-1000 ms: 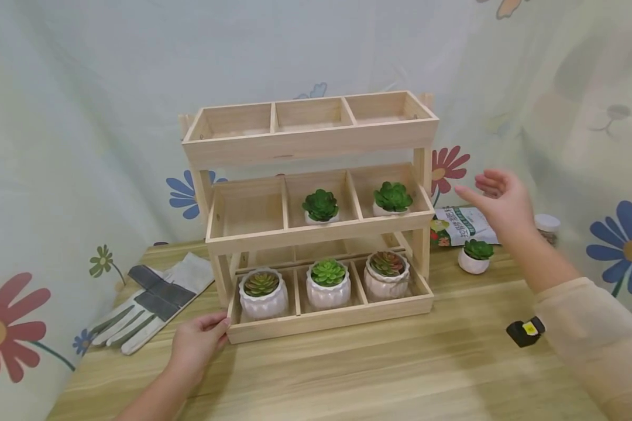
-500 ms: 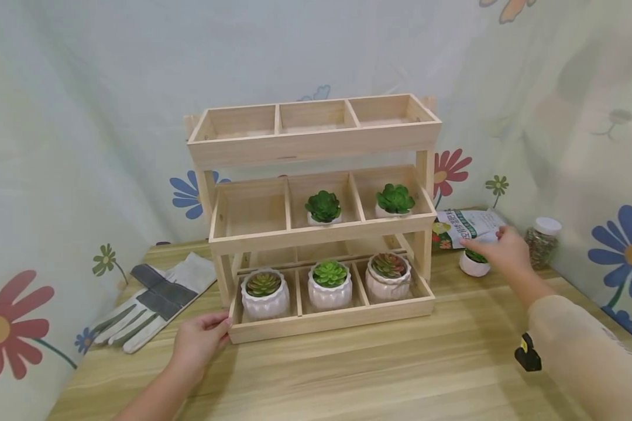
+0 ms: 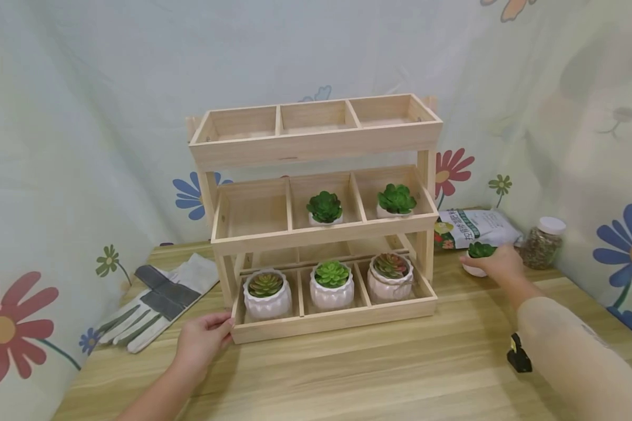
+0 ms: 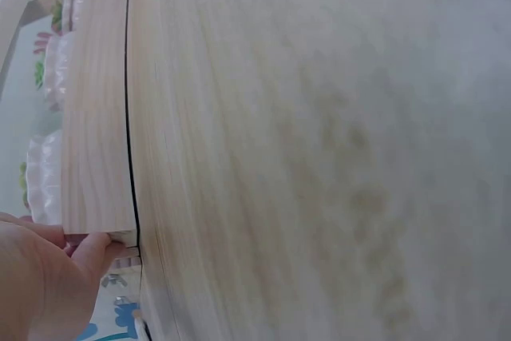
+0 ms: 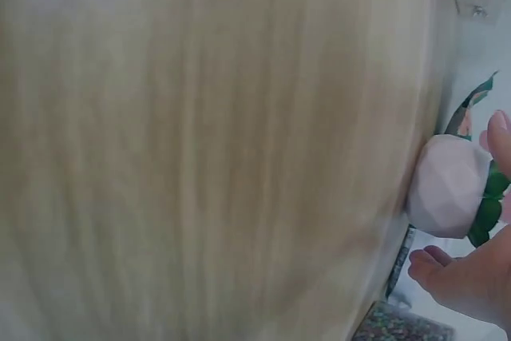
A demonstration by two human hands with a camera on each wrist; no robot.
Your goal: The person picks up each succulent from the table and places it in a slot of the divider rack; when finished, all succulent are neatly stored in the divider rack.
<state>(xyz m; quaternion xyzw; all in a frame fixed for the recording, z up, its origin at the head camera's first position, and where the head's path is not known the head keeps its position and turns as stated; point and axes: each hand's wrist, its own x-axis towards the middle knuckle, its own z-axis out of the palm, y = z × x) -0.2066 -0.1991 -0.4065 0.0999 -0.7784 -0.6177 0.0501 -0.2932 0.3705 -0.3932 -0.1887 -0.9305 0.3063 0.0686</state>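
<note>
My left hand (image 3: 202, 339) pinches the left front corner of the bottom tray of a three-tier wooden plant shelf (image 3: 316, 228); the left wrist view shows thumb and fingers on that corner. On the right, my right hand (image 3: 505, 266) reaches around a small potted succulent (image 3: 481, 250) in a white pot standing on the table. In the right wrist view the faceted pot (image 5: 449, 188) lies between thumb and spread fingers, with a gap on the finger side. Three succulents in ribbed white pots (image 3: 332, 289) fill the bottom tier; two green ones (image 3: 324, 207) sit in the middle tier.
Work gloves (image 3: 163, 298) lie left of the shelf. A printed bag (image 3: 474, 228) and a white-lidded jar (image 3: 542, 242) stand behind my right hand. A small black object (image 3: 519, 355) is by the right sleeve. A flowered curtain surrounds the wooden table.
My right hand has come down from the air beside the shelf to the small potted succulent at the right. The left hand has stayed on the shelf corner.
</note>
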